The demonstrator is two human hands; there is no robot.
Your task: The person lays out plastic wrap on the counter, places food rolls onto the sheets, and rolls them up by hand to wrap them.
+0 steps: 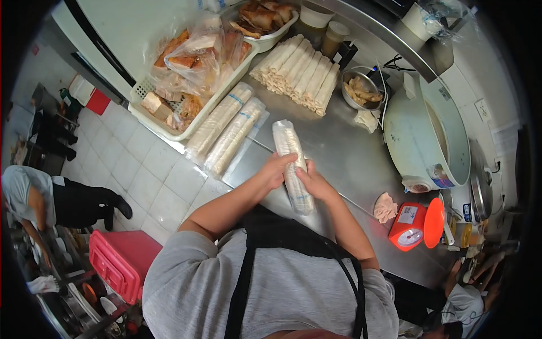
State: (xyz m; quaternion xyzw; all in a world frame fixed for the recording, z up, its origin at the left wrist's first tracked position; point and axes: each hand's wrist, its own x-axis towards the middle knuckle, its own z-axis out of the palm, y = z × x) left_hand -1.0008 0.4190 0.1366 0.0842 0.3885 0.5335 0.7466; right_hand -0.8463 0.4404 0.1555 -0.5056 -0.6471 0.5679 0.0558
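Note:
My left hand (278, 170) and my right hand (314, 182) are both closed around a long plastic-wrapped bundle of pale rolls (291, 141). The bundle is held close in front of my apron, above the front of the steel counter. To the left of it lie two similar wrapped bundles, one (236, 135) nearer my left arm and the other (220, 120) beside it. Behind the bundle in my hands, a stack of unwrapped pale rolls (299, 70) rests on the counter.
A white plastic basket (195, 121) of bagged food stands at left. At right are a metal bowl (361, 87), a large pale green pot (406, 135), a pink cloth (385, 207) and a red scale (407, 226). Other people (84, 203) work nearby; a red cooler (121, 260) stands on the floor.

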